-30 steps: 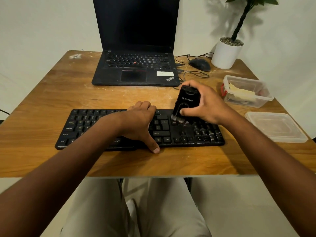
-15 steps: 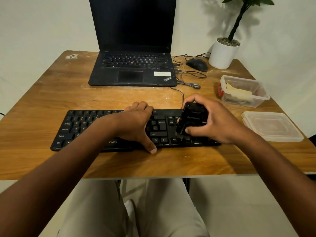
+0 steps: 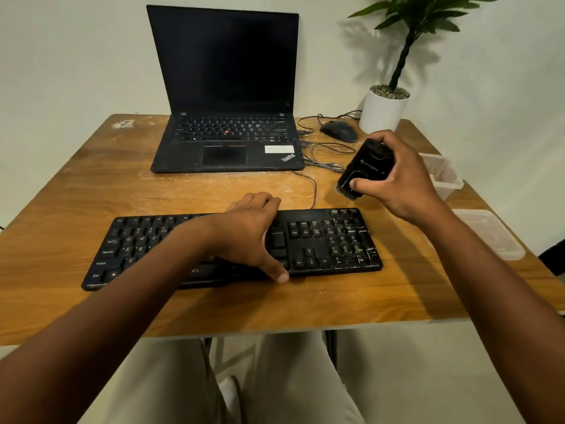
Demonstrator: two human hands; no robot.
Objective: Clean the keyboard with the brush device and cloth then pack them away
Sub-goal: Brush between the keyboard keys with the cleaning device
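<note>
- While the left hand [image 3: 247, 231] lies across the middle of the black keyboard [image 3: 321, 240], fingers curled over the far edge, thumb at the near edge, it grips the board front to back.
- Right hand [image 3: 397, 175] grips the black brush device [image 3: 365, 169], thumb on its lower front, fingers wrapped behind; device is in the air, tilted, bristle end down-left, beyond the keyboard's right end and apart from the keys.
- Keyboard lies flat on the wooden table [image 3: 76, 194], near the front edge, cable running back toward the laptop [image 3: 226, 123].
- Laptop open, screen dark, at the table's back centre.
- Black mouse [image 3: 338, 131] and white-potted plant [image 3: 383, 108] at back right.
- Clear plastic container [image 3: 444, 175] partly hidden behind the right hand; its clear lid [image 3: 489, 234] flat on the table nearer the front.
- Cloth: can't tell where.
</note>
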